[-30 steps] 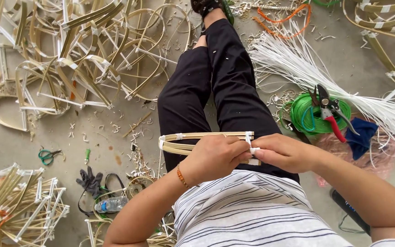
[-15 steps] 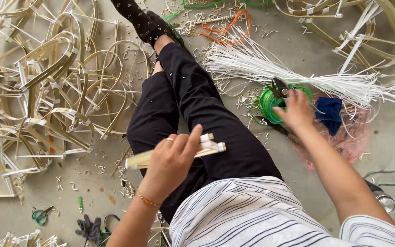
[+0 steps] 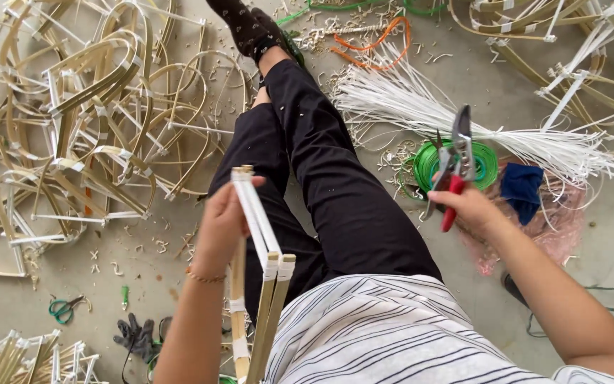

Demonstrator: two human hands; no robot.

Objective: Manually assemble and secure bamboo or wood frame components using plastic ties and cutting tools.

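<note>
Red-handled shears (image 3: 453,171), green coil (image 3: 456,162), blue cloth (image 3: 521,188), seemingly pink netting (image 3: 559,231).

Bright, even daylight, soft diffuse shadows on the floor (image 3: 143,284), no glare. Mostly sharp; wide-angle stretch at edges, slight softness at bottom.

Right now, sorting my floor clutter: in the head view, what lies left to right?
Green-handled scissors → black glove → left hand holding bamboo frame → right hand holding red-handled shears → blue cloth.
</note>
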